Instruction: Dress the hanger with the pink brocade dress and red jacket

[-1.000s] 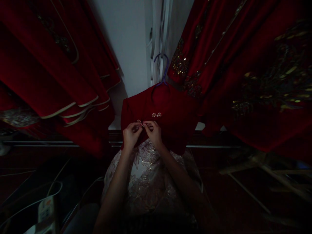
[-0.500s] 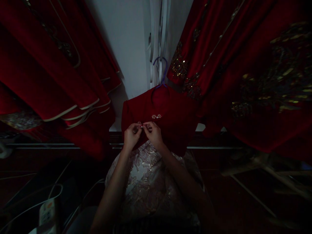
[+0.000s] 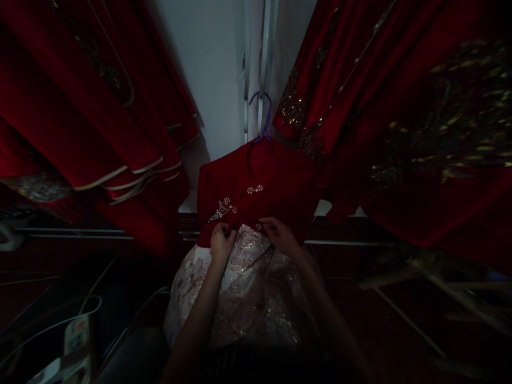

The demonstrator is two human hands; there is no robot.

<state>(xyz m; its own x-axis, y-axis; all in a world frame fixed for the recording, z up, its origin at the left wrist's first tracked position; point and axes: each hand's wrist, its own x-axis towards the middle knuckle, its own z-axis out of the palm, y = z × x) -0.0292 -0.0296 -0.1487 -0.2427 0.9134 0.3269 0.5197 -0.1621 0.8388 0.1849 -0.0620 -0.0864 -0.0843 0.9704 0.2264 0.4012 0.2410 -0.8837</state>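
Observation:
A short red jacket hangs in front of me from a purple hanger. On its front sit a pearly flower clasp and, to the left, a beaded ornament. My left hand is closed on the jacket's lower front edge, below that ornament. Across the gap, my right hand pinches the other front edge beside a small flower-shaped fastener. Below both hands spreads a pale, shiny floral skirt. Dim light hides the fingertips in part.
Red garments with pale piping hang at the left, and red ones with gold sequins at the right. A white power strip with cables lies at lower left. Wooden bars stand at lower right.
My hands were together at the beaded ornament. Now they have parted and moved down, the right one farther right. The ornament shows uncovered, and the jacket's lower front spreads apart over the skirt.

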